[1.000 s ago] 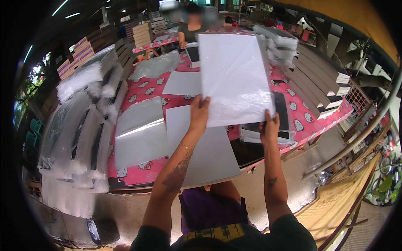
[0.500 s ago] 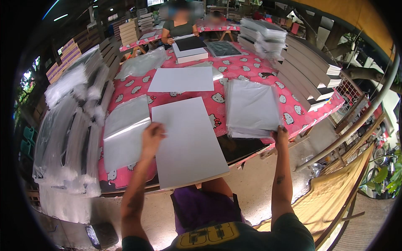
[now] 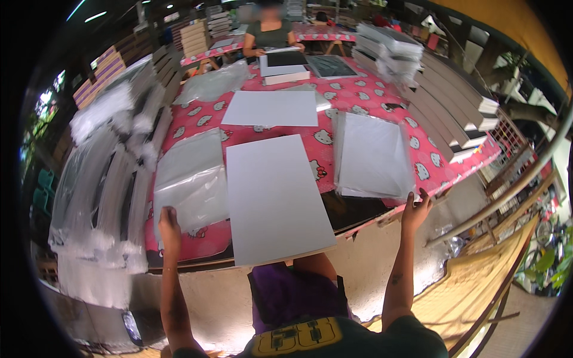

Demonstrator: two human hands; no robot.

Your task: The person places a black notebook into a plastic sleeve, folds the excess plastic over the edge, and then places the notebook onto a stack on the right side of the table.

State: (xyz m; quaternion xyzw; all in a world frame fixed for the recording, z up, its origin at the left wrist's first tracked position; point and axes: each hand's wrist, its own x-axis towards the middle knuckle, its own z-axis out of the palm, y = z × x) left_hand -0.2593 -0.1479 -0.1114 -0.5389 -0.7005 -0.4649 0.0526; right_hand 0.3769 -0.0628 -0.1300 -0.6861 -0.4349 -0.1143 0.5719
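A tall stack of blank white sheets lies in front of me, reaching over the table's near edge. To its left is a pile of clear plastic sleeves. My left hand is at the near left corner of the sleeves, its fingers curled together; whether plastic is between them is hidden. On the right sits a pile of white sheets in clear plastic. Beside its near right corner, my right hand has its fingers apart and holds nothing.
Farther back lies another white sheet. Across the pink table, a person handles a dark sheet on a thick stack. Plastic-wrapped bundles rise at the left; thick grey-covered stacks stand at the right.
My left hand has moved left and nearer, from the white stack's edge to the sleeves' near corner. My right hand has come off the wrapped pile's corner and spread its fingers.
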